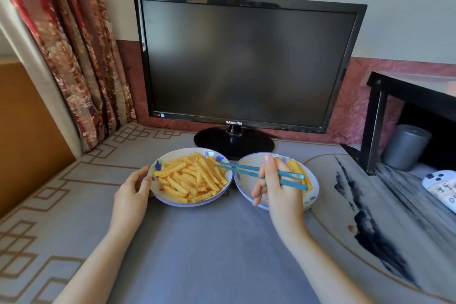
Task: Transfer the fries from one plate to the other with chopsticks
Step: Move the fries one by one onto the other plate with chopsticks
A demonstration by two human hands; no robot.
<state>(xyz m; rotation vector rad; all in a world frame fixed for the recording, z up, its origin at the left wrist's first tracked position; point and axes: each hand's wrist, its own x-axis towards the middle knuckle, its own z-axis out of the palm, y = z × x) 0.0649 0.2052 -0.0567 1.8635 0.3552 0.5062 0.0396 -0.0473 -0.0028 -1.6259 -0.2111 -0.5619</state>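
A white plate with a blue rim [172,201] holds a heap of crinkle-cut fries [192,177]. Touching it on the right is a second plate [243,186] with a few fries [299,170] on its far side. My right hand [276,186] hovers over the right plate and grips a pair of blue chopsticks [240,170]. Their tips reach left onto the right edge of the fry heap; I cannot tell whether they pinch a fry. My left hand [133,191] holds the left rim of the full plate, fingers curled round the edge.
A dark monitor [244,61] on a round stand [233,142] sits just behind the plates. A black shelf frame [377,118], a grey cylinder [404,147] and a white controller [441,186] stand at the right. A patterned curtain [74,44] hangs at the left.
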